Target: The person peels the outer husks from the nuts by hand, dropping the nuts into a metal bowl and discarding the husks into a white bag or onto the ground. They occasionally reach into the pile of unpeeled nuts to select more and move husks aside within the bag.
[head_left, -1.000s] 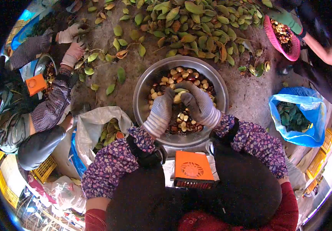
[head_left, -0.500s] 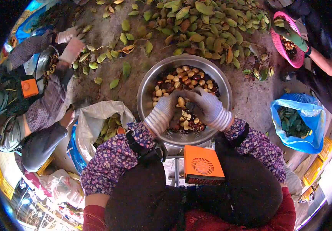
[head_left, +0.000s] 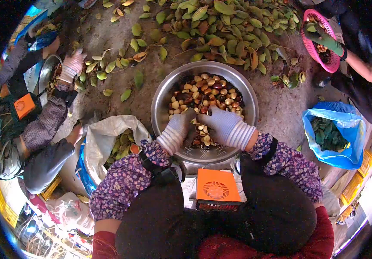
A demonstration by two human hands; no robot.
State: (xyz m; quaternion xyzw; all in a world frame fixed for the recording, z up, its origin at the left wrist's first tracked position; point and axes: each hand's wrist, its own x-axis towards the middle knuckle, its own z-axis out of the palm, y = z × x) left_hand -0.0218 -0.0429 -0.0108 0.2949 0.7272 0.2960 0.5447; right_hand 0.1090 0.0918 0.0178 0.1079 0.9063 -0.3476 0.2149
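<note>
Dirt ground (head_left: 112, 43): one bowl (head_left: 162, 99), two gloved hands inside.

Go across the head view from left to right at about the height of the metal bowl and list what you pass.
Co-worker's orange device → white sack of husks → left hand → right hand, both in the metal bowl → blue bag of leaves.

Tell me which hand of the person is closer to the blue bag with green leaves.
Right. The right hand is in the metal bowl on the side toward the blue bag; the left hand is beside it, farther away.
</note>
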